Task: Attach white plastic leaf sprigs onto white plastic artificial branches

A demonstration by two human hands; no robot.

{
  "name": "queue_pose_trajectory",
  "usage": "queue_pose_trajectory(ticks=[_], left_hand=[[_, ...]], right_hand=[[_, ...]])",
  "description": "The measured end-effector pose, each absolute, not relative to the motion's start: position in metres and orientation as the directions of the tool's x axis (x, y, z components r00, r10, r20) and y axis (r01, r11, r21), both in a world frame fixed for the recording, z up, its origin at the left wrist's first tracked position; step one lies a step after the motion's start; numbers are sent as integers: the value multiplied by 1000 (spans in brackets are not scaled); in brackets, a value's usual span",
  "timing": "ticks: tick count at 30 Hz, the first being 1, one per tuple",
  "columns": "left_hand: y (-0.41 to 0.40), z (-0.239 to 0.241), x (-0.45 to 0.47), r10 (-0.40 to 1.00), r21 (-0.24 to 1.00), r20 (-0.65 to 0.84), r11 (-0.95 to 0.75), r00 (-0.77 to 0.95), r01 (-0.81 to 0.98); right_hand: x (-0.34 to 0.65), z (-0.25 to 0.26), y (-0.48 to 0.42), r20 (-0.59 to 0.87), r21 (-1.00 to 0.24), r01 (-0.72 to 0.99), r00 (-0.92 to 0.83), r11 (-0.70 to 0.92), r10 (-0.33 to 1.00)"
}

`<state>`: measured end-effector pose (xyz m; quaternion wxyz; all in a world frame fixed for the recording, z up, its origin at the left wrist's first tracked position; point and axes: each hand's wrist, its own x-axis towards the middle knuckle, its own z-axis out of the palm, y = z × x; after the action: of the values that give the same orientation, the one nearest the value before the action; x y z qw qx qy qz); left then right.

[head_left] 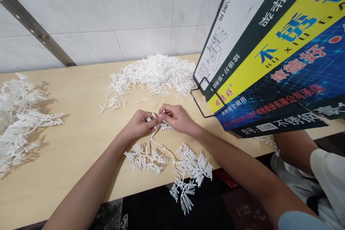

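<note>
Near the middle of the table, my left hand (141, 122) and my right hand (176, 118) meet with fingertips pinched together. Both grip the upper end of a white branched plastic sprig (159, 144), whose thin stems carry clusters of small spiky pieces. Below my hands the sprig spreads into several bunches; the lowest one (185, 190) hangs over the table's front edge. Small white bits show between the fingers, but the exact pinch point is partly hidden. Just beyond my hands lies a heap of loose white spiky pieces (159, 73).
More white branched sprigs (21, 118) are piled at the left of the table (81, 133). A large printed cardboard box (258, 61) stands at the right, with a black wire frame (206, 106) by its corner. Behind the box, another person's arm (295, 151) shows.
</note>
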<state>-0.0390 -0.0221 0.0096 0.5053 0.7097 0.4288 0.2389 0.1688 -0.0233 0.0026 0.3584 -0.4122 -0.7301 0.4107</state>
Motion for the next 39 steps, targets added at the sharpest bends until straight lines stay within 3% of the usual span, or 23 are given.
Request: queue_pose_trajectory(ticks=[6,15,21,29,34,39], left_hand=[[-20,8,-41,849,914,-42,-180,527,363],[-15,7,-44,784,961,-31,-148,620,235],[-16,6,-49,802,992,-42,-35,596,118],[-15,7,-43,924,979,-38,-43,381,201],[-14,3,-43,929,962,7,-106,369,250],[-13,1,-45,903,933,37,-184,427,308]], right_hand=[[168,-1,-25,209,-724,517,-468,457,859],[173,-6,-22,188,-759,419,-592,499,783],[169,-8,-21,301,-669,510,-479,541,825],[173,-5,-13,508,-724,336,-332,602,795],[173,-4,-16,421,-737,334,-455,588,785],[169,-4,-20,364,-778,366,-399,510,842]])
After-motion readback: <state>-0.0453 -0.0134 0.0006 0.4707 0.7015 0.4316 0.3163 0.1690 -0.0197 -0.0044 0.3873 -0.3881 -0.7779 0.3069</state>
